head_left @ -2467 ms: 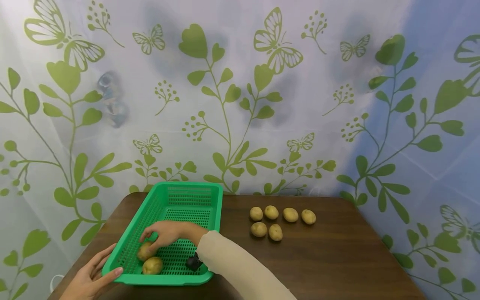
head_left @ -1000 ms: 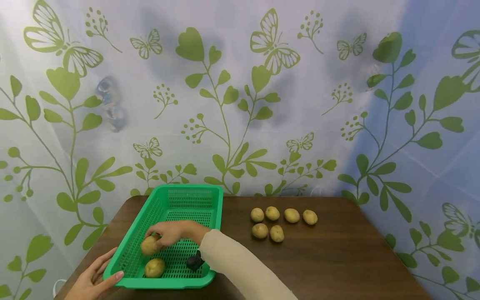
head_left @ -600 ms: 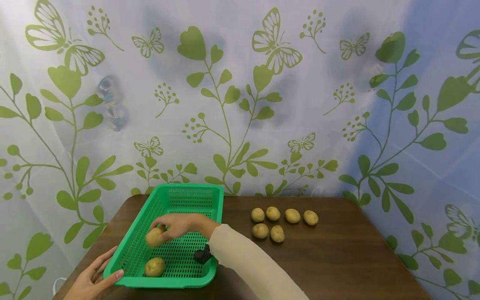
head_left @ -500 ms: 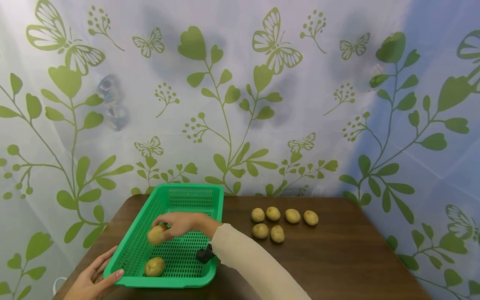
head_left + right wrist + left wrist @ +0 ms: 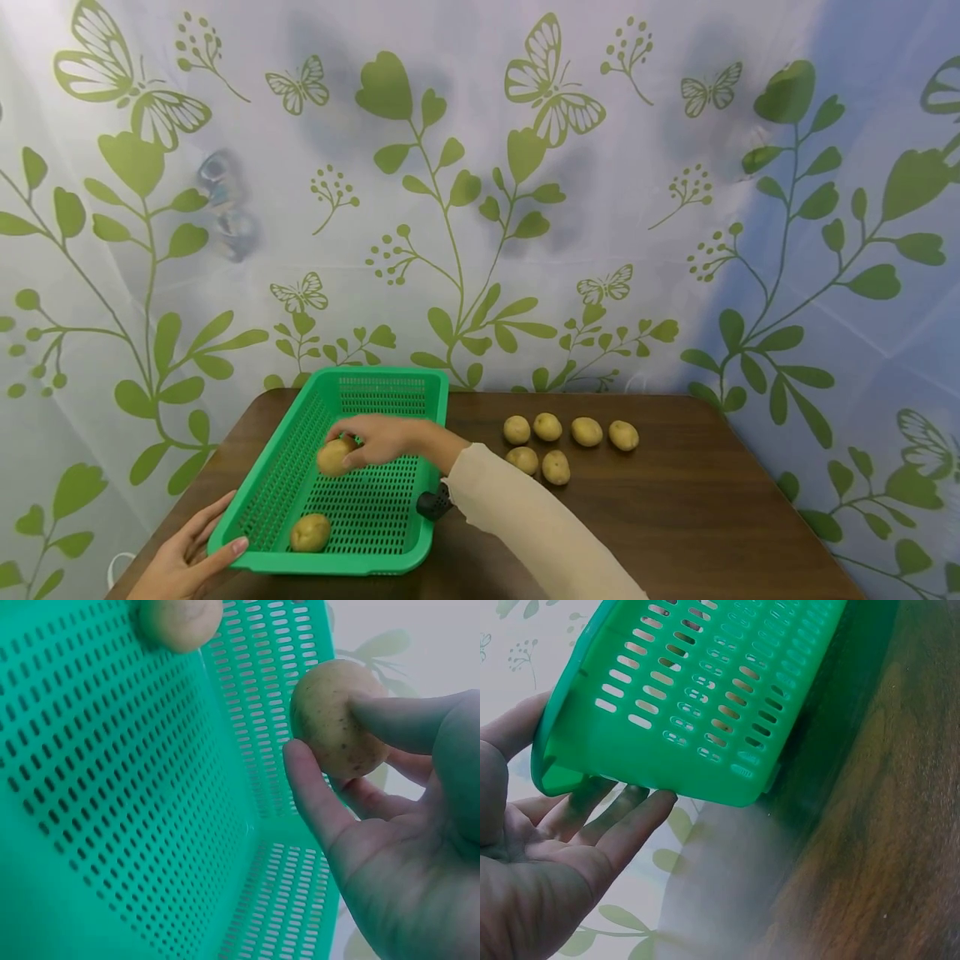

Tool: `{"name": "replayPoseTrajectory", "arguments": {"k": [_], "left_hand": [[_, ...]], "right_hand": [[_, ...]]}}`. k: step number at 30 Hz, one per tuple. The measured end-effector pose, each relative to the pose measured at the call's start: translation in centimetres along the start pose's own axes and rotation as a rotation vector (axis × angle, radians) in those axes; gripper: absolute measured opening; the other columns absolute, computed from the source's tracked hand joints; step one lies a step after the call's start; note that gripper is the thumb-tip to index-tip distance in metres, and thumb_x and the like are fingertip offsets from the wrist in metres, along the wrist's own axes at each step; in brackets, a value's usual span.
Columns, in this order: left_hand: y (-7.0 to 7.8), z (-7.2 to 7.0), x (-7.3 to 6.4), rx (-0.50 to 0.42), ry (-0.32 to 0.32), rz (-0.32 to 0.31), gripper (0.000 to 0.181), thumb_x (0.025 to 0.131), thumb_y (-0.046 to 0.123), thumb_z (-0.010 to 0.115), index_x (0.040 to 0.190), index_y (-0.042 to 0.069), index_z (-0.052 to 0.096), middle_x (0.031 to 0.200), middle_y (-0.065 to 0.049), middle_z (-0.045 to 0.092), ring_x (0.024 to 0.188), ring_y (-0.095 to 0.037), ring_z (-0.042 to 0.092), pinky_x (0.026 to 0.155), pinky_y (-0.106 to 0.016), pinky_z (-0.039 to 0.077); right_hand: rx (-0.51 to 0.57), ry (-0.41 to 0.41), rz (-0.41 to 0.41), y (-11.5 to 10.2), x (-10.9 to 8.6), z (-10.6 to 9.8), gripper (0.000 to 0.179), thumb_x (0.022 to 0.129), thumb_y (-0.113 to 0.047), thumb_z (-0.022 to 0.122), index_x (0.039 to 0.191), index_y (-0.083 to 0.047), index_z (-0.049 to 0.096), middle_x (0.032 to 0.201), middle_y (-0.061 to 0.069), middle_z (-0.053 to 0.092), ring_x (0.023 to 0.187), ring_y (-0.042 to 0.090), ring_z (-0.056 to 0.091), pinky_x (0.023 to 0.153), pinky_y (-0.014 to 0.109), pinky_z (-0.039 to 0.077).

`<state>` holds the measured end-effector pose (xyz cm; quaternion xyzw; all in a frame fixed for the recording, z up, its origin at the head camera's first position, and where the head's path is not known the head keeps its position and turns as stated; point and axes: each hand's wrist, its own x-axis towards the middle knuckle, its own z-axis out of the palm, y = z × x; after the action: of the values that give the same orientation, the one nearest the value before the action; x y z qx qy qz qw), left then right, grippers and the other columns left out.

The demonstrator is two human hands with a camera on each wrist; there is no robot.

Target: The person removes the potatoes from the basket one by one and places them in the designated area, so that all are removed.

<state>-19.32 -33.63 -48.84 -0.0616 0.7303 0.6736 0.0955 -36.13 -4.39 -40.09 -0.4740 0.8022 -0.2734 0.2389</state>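
Note:
My right hand (image 5: 386,440) grips a yellow potato (image 5: 335,457) between thumb and fingers, held over the inside of a green plastic basket (image 5: 438,433). In the right wrist view that potato (image 5: 337,712) is clear of the mesh floor. A second potato (image 5: 310,532) lies on the basket floor near its front left corner. My left hand (image 5: 183,550) holds that same corner. Its thumb lies on the rim, while the fingers (image 5: 641,825) reach along the outer wall in the left wrist view.
Several potatoes (image 5: 587,432) lie in two rows on the dark wooden table (image 5: 675,517), right of the basket. A black wrist camera (image 5: 435,502) hangs under my right wrist near the basket's right wall. A leaf-patterned curtain (image 5: 480,208) stands behind the table.
My right hand has lifted the potato off the basket floor and carried it up and rightward. The other basket potato and my left hand have stayed nearly where they were.

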Motion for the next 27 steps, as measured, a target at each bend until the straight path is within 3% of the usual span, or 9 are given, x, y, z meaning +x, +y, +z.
{"name": "replayPoseTrajectory", "arguments": {"k": [3, 7, 14, 20, 27], "left_hand": [[-0.2, -0.2, 0.0, -0.016, -0.003, 0.014, 0.067, 0.106, 0.018, 0.063, 0.158, 0.024, 0.022, 0.120, 0.033, 0.053, 0.107, -0.006, 0.067, 0.091, -0.042, 0.058], [-0.4, -0.2, 0.0, -0.039, -0.003, 0.054, 0.048, 0.106, 0.015, 0.062, 0.139, 0.041, 0.038, 0.121, 0.033, 0.057, 0.108, -0.008, 0.067, 0.089, -0.040, 0.059], [-0.2, -0.2, 0.0, -0.029, 0.007, 0.054, 0.048, 0.106, 0.015, 0.062, 0.139, 0.038, 0.035, 0.120, 0.033, 0.058, 0.108, -0.007, 0.067, 0.088, -0.039, 0.059], [-0.2, -0.2, 0.0, -0.058, -0.007, 0.087, 0.045, 0.106, 0.013, 0.061, 0.130, 0.047, 0.044, 0.122, 0.031, 0.059, 0.109, -0.008, 0.067, 0.088, -0.039, 0.059], [0.0, -0.4, 0.0, -0.035, -0.044, 0.089, 0.045, 0.107, 0.014, 0.060, 0.131, 0.048, 0.041, 0.122, 0.032, 0.058, 0.109, -0.009, 0.067, 0.086, -0.038, 0.060]], "right_hand": [[-0.032, -0.003, -0.015, 0.1, -0.5, -0.4, 0.038, 0.106, -0.012, 0.062, 0.143, -0.009, 0.054, 0.119, -0.003, 0.057, 0.100, 0.009, 0.057, 0.080, 0.021, 0.049], [-0.018, -0.006, -0.012, 0.3, -1.3, -0.8, 0.037, 0.106, -0.013, 0.062, 0.142, -0.010, 0.054, 0.123, -0.003, 0.057, 0.104, 0.009, 0.056, 0.083, 0.022, 0.049], [0.024, 0.007, 0.012, 1.1, -2.6, -1.3, 0.036, 0.106, -0.012, 0.063, 0.141, -0.011, 0.056, 0.122, -0.004, 0.057, 0.104, 0.010, 0.057, 0.084, 0.025, 0.050], [0.002, 0.013, 0.008, 1.8, -3.3, -1.8, 0.037, 0.105, -0.013, 0.065, 0.141, -0.011, 0.056, 0.120, -0.005, 0.057, 0.106, 0.008, 0.057, 0.086, 0.024, 0.050], [-0.002, 0.029, 0.030, 2.3, -4.5, -2.3, 0.040, 0.105, -0.013, 0.064, 0.144, -0.010, 0.054, 0.128, -0.003, 0.056, 0.110, 0.008, 0.054, 0.089, 0.025, 0.049]]}}
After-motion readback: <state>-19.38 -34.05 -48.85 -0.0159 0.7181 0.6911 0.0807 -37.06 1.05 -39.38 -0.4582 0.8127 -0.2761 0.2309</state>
